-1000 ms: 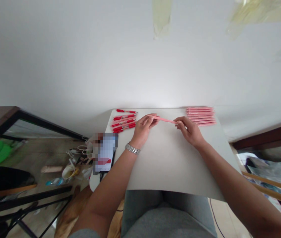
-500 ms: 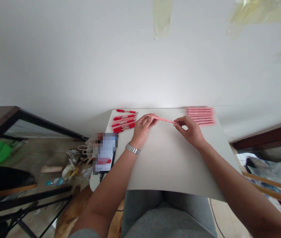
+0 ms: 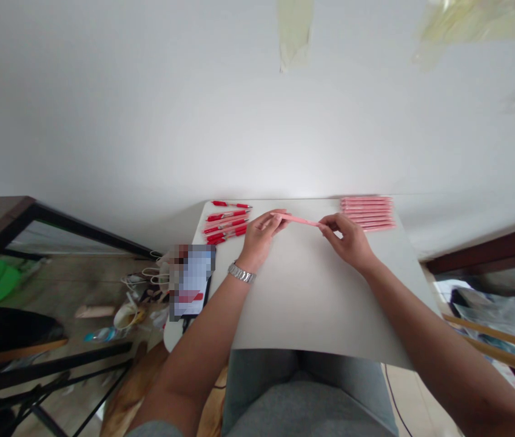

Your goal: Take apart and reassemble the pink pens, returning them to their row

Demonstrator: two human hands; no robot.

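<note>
Tabletop [image 3: 316,297] against taped wall [image 3: 239,121], red pens [image 3: 230,215], pink stick [image 3: 301,220] in fingers [image 3: 332,220]

1 head-worn camera looks forward and down, at arm's reach, over the table [image 3: 316,297] toward the wall [image 3: 148,103].

Passage: tabletop [image 3: 307,303] centre | Obstacles: red pens [image 3: 228,226], apparently phone [image 3: 195,276], pink stack [image 3: 367,213]

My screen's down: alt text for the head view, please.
The left hand and right hand hold a slim pink stick between them over a white table; red pens lie at its back left, stacked pink lengths at its back right.
</note>
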